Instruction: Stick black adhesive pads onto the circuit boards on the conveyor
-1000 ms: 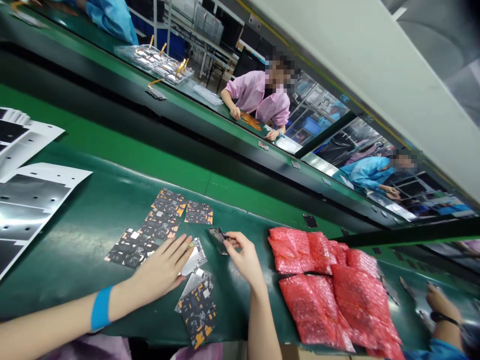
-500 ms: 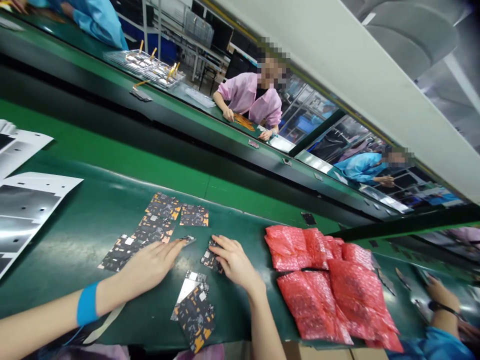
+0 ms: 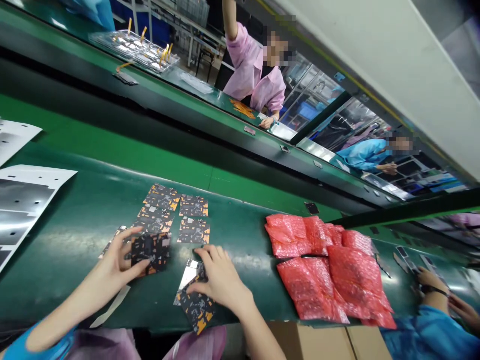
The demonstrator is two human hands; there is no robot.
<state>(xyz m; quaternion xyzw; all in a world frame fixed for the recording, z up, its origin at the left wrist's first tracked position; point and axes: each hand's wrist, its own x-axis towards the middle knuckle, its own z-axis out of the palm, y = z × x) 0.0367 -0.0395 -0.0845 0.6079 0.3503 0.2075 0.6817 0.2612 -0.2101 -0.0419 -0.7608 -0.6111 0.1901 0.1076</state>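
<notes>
My left hand (image 3: 112,257) grips a black and orange patterned sheet (image 3: 151,253) between thumb and fingers, above the green belt (image 3: 86,210). My right hand (image 3: 219,280) lies with spread fingers on a small stack of patterned sheets (image 3: 197,310), and a silvery sheet (image 3: 187,280) shows under the fingers. Several similar sheets (image 3: 163,197) lie flat on the belt, just above and between my hands. Another sheet (image 3: 110,242) is partly hidden under my left hand.
Red bubble bags (image 3: 318,265) lie piled to the right of my hands. Silver-white sheets (image 3: 26,192) lie at the left. Across the belt, people in pink (image 3: 255,70) and blue (image 3: 365,155) smocks work beside a tray (image 3: 133,50). Another person's hands (image 3: 431,285) are at lower right.
My left hand has moved left and holds a sheet up off the belt. My right hand has moved down onto the stack. The person in pink has raised an arm.
</notes>
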